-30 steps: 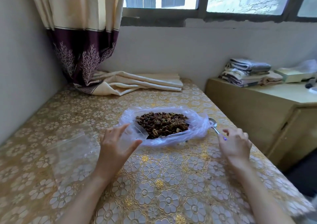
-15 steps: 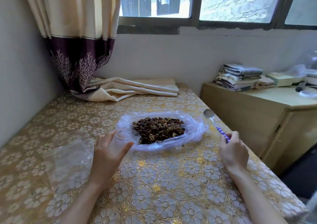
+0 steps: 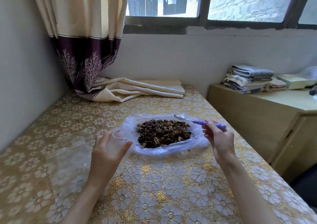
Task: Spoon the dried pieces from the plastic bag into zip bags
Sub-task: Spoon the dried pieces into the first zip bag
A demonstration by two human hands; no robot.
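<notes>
Lying on the embossed gold floral tablecloth point(image 3: 171, 189), the crinkled plastic bag point(image 3: 197, 138) cradles wrinkled brown dried pieces point(image 3: 163, 132), while the right hand point(image 3: 221, 138) pinches a spoon point(image 3: 199, 121) by its ribbed purple handle above them and the left hand point(image 3: 108, 150) holds a clear zip bag point(image 3: 72, 158) by its mouth.

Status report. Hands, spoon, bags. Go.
Left hand holds zip bag open at its mouth. Right hand grips spoon, bowl over dried pieces, nothing scooped yet. Path clear.

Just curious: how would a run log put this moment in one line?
left hand: holds zip bag | right hand: holds spoon over dried pieces
</notes>
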